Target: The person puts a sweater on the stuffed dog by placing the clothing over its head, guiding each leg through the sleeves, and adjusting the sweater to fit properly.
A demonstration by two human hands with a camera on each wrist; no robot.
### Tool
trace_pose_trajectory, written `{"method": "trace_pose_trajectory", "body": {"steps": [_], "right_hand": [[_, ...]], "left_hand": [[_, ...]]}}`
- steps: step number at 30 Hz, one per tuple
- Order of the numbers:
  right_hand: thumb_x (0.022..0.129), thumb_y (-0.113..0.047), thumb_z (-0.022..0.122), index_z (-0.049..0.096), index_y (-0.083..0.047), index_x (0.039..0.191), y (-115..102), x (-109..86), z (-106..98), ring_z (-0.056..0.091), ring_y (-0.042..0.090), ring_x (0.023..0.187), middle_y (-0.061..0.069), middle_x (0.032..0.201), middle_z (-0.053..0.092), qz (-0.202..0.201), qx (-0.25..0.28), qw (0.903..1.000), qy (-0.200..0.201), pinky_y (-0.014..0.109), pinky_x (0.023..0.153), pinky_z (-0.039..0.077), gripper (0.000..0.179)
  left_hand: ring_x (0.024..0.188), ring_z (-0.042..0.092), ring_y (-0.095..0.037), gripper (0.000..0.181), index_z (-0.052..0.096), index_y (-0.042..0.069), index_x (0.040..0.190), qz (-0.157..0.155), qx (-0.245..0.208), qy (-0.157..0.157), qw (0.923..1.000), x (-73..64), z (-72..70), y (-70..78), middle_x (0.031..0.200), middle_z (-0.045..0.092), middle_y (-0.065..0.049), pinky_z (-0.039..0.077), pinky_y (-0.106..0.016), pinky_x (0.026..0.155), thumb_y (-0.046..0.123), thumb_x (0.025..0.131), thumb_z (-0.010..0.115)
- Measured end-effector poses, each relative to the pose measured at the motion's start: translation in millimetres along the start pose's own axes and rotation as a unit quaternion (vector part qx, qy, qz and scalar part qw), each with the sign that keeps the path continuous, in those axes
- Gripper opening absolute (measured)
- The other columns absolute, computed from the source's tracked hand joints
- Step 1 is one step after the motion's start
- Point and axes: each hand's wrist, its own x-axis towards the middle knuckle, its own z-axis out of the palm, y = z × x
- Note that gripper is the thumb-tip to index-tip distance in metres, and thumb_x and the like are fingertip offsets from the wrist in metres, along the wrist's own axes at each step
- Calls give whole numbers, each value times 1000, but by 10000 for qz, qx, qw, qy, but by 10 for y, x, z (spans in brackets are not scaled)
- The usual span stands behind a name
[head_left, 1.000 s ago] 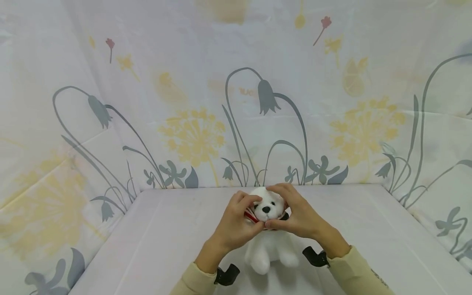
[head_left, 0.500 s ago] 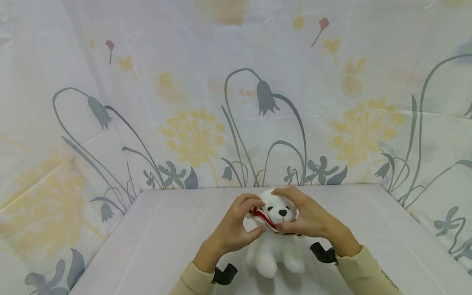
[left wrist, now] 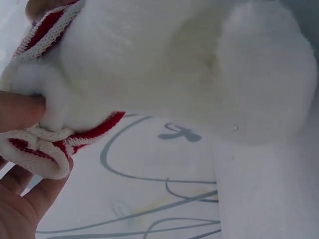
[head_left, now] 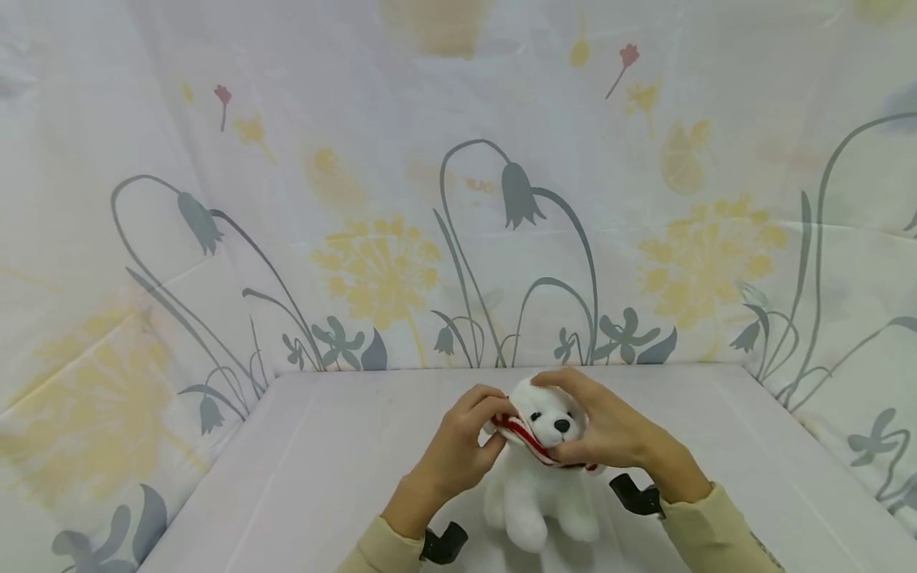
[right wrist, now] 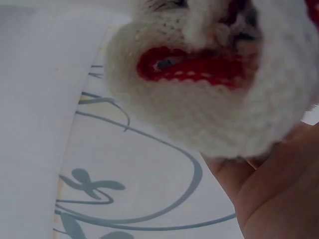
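The white toy dog point(head_left: 544, 493) sits upright on the near part of the table point(head_left: 344, 469), a little right of the middle, facing the person. A red and white knitted garment point(head_left: 528, 438) runs under its chin, slanting up to the left side of its head. The left hand point(head_left: 454, 442) pinches the garment's edge at that side, and in the left wrist view its thumb lies on white plush while fingers hold the knit from behind. The right hand point(head_left: 616, 426) clasps the dog's head from the right, fingers over the top and thumb at the band below the muzzle. The two hands are apart, with the head between them.

The step in hand looks like working the knit round the neck. To do it well, the right hand should steady the head without squashing it, so the left can draw the edge evenly. The band sits higher on the left than under the chin, so small tugs shared between both sides would level it better than one hard pull. The thumb should catch knit only, not plush. The right wrist view shows an opening with a red edge; that is worth spreading flat before it folds under.
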Motion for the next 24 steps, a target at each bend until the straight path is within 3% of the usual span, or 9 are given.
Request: {"method": "trace_pose_trajectory", "body": {"steps": [7, 11, 16, 19, 22, 24], "right_hand": [[66, -17, 81, 56, -33, 126, 58, 34, -21, 53, 16, 95, -10, 117, 48, -1023, -542, 9930, 224, 30, 66, 51, 68], [67, -14, 79, 58, -27, 122, 77, 55, -15, 52, 15, 98, -7, 118, 50, -1265, -628, 9890, 429, 32, 72, 50, 60], [67, -7, 76, 60, -22, 117, 73, 84, -4, 52, 13, 95, -6, 111, 55, -1395, -763, 9836, 857, 31, 75, 48, 55], [67, -8, 75, 60, -20, 116, 187, 115, -2, 53, 12, 95, -6, 111, 58, -1366, -873, 9791, 1225, 32, 75, 48, 53], [70, -10, 76, 60, -16, 118, 241, 126, -14, 54, 14, 95, -1, 113, 60, -1073, -938, 9757, 1664, 35, 74, 49, 51], [72, -14, 78, 59, -14, 121, 254, 132, -22, 55, 16, 96, 1, 115, 59, -863, -924, 9739, 1884, 37, 73, 50, 53]], "left_hand": [[89, 55, -10, 30, 62, 7, 98, 68, 32, 249, 9997, -1, 5, 1, 100, 56, -1, 46, -15, 77, -14, 77, 63], [91, 57, -11, 29, 61, 7, 98, 41, 63, 242, 9997, 0, -31, -13, 99, 57, -1, 47, -16, 80, -15, 79, 59], [88, 57, -11, 30, 60, 7, 99, 17, 95, 70, 9999, -2, -69, -44, 96, 58, 0, 46, -17, 79, -14, 79, 56], [86, 56, -10, 31, 60, 7, 98, -94, 173, -227, 9995, -5, -81, -47, 94, 59, 1, 46, -18, 77, -15, 76, 58], [86, 55, -9, 33, 61, 9, 97, -269, 349, -642, 9970, -7, -81, -36, 93, 60, 2, 46, -19, 78, -15, 74, 60], [88, 55, -10, 34, 61, 11, 97, -359, 513, -738, 9953, -3, -77, -33, 93, 60, 4, 46, -20, 79, -14, 73, 61]]}}
